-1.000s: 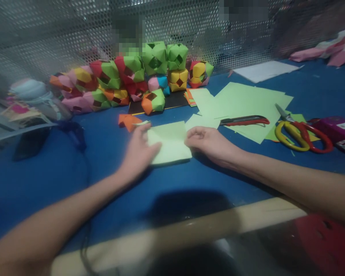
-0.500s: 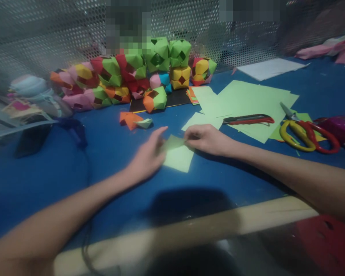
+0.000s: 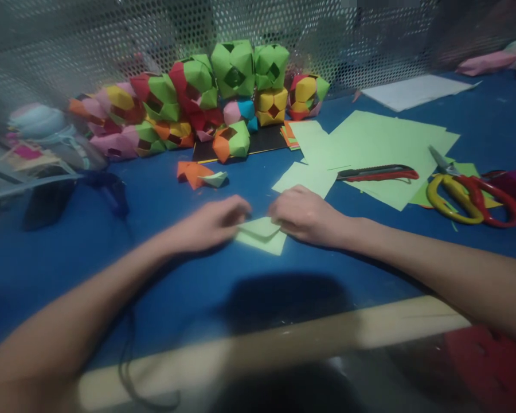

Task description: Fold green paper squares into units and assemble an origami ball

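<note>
A small light green paper [image 3: 262,235] lies on the blue table in front of me, its upper part folded over toward me. My left hand [image 3: 223,221] is at its left edge, fingers curled onto the paper. My right hand [image 3: 296,215] grips its upper right side with bent fingers. Just behind my right hand is a second small green sheet [image 3: 307,179]. An orange folded paper piece [image 3: 193,174] with a pale green tip rests behind my left hand.
Colorful folded paper cubes [image 3: 234,69] stand stacked at the back. To the right are large green sheets [image 3: 382,146], a red and black cutter [image 3: 378,172] and scissors [image 3: 468,198]. A white sheet [image 3: 417,92] lies behind them. A phone [image 3: 47,201] sits at the left.
The upper part of the small green paper has come down over its lower part. Both hands have moved slightly toward me, and the left fingers have curled in. The view has shifted a little.
</note>
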